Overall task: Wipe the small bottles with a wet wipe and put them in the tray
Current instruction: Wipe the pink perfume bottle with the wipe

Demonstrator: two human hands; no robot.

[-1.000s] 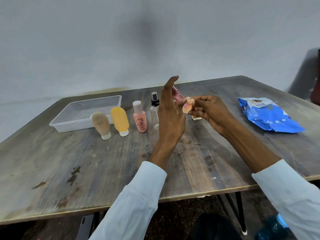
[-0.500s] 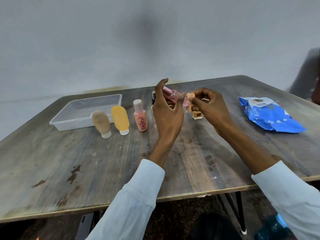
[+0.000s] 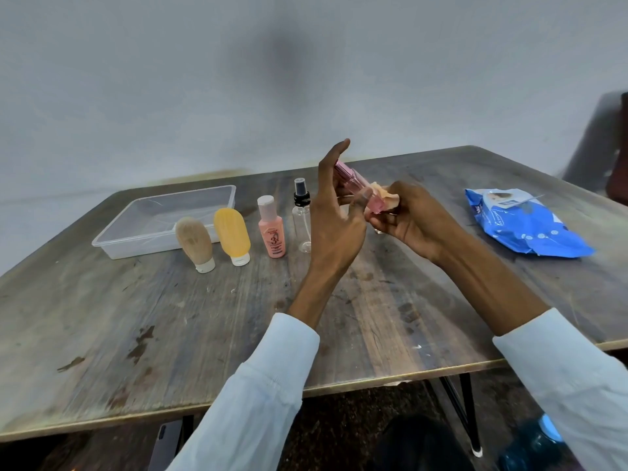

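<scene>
My left hand (image 3: 334, 219) holds a small pink bottle (image 3: 356, 186) tilted above the table, thumb against its side and forefinger stretched up. My right hand (image 3: 413, 217) pinches a crumpled wet wipe (image 3: 384, 198) against the bottle's lower end. On the table stand a beige tube (image 3: 195, 243), a yellow tube (image 3: 232, 234), a pink bottle with a white cap (image 3: 272, 227) and a clear spray bottle (image 3: 301, 219). The clear plastic tray (image 3: 136, 215) sits behind the tubes at the left with nothing in it.
A blue pack of wet wipes (image 3: 523, 222) lies at the right of the wooden table (image 3: 170, 317). A small object stands partly hidden behind my right hand. A phone (image 3: 168, 443) shows below the table's front edge, and a dark chair (image 3: 605, 144) stands at far right.
My left forefinger has straightened upward again and the pink bottle has tilted more steeply. My right hand has slid the wipe toward the bottle's lower end.
</scene>
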